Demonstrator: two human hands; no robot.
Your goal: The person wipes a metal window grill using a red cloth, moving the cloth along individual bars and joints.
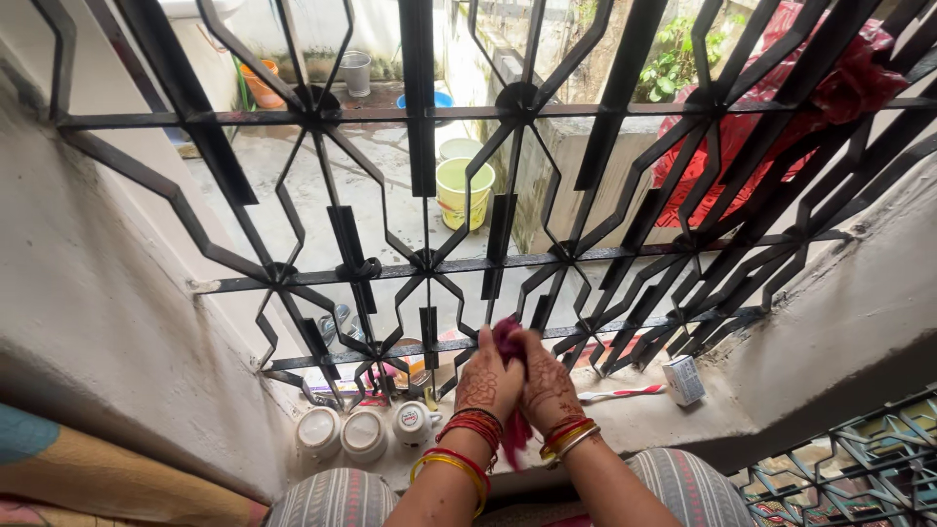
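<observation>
Striped knees (322, 500), bangled wrists below. Left hand (485, 383) and right hand (549, 388): both closed tight around one red cloth (508, 338), held against the black window grille (429, 262), its tail hanging between the wrists. Cloth: soft, light, probably damp; best bunched in the fist. Sill (644, 415): three white jars (363, 432), toothbrush (621, 393), small box (684, 380).
</observation>
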